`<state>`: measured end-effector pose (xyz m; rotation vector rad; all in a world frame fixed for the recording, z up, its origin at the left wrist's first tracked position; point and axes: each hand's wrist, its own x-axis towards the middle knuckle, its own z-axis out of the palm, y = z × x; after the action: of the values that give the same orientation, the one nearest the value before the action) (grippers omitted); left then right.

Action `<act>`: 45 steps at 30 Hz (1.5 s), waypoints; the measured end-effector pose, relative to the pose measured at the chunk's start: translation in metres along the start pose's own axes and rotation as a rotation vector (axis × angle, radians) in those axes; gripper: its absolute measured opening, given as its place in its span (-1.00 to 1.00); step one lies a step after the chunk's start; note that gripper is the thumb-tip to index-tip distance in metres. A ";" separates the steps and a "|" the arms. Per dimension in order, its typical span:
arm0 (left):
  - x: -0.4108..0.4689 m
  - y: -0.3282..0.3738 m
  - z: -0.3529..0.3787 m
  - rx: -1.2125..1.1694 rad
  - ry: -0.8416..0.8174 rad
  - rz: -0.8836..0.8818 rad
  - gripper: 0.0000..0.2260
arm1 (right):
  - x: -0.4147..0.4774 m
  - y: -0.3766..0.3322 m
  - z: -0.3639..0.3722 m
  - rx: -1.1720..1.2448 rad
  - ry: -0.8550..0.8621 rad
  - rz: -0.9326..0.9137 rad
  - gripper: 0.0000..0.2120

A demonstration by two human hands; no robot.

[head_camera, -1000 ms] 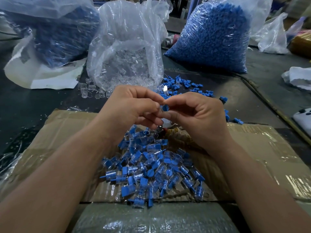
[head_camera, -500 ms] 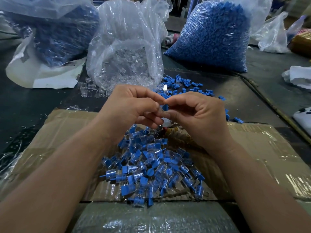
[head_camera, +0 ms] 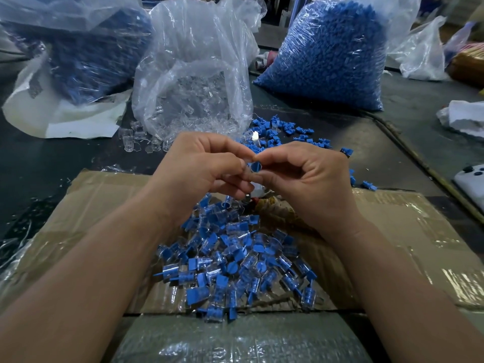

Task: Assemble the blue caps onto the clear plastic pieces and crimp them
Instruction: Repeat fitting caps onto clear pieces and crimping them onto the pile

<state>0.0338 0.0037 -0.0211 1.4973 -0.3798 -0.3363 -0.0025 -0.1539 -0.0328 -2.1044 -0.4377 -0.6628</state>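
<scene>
My left hand (head_camera: 201, 171) and my right hand (head_camera: 301, 179) meet fingertip to fingertip above the cardboard. Between them sits a blue cap (head_camera: 256, 167), round face toward me, pinched by my right thumb and forefinger. My left fingers curl round a clear plastic piece (head_camera: 245, 171), mostly hidden. Below the hands lies a heap of assembled blue-and-clear pieces (head_camera: 233, 260). Loose blue caps (head_camera: 282, 129) and loose clear pieces (head_camera: 141, 140) lie scattered on the dark table behind.
A clear bag of clear pieces (head_camera: 193, 82) stands behind the hands. A bag of blue caps (head_camera: 332, 53) is at the back right, another blue-filled bag (head_camera: 78, 56) at the back left. Taped cardboard (head_camera: 392, 231) covers the near table. A white object (head_camera: 471, 179) lies at the right edge.
Both hands stay together at the same spot. The fingers have shifted slightly round the cap and clear piece.
</scene>
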 end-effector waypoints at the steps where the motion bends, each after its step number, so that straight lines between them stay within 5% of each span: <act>1: 0.000 0.000 0.000 0.004 0.001 0.003 -0.80 | 0.000 0.000 0.000 -0.007 -0.003 -0.002 -0.73; 10: 0.000 -0.001 0.002 0.083 0.011 0.043 -0.92 | 0.001 -0.001 0.000 -0.048 -0.039 -0.037 -0.75; 15: 0.002 -0.003 0.001 0.053 0.054 0.056 -0.91 | 0.006 0.005 -0.019 -0.033 -0.115 0.208 -0.76; 22: 0.005 -0.005 -0.005 0.008 0.144 0.084 -0.89 | 0.005 0.016 -0.056 -0.289 -0.593 0.575 -0.39; 28: 0.007 -0.007 -0.005 -0.004 0.167 0.081 -0.89 | 0.005 0.013 -0.046 -0.464 -0.760 0.550 -0.11; 42: 0.009 -0.009 -0.006 -0.029 0.169 0.087 -0.89 | 0.006 0.014 -0.031 -0.665 -0.667 0.394 -0.85; 45: 0.010 -0.010 -0.007 -0.030 0.185 0.094 -0.89 | 0.006 0.016 -0.025 -0.735 -0.639 0.370 -0.86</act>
<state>0.0459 0.0052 -0.0307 1.4621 -0.2948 -0.1271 0.0034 -0.1837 -0.0273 -2.9933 -0.1248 0.1254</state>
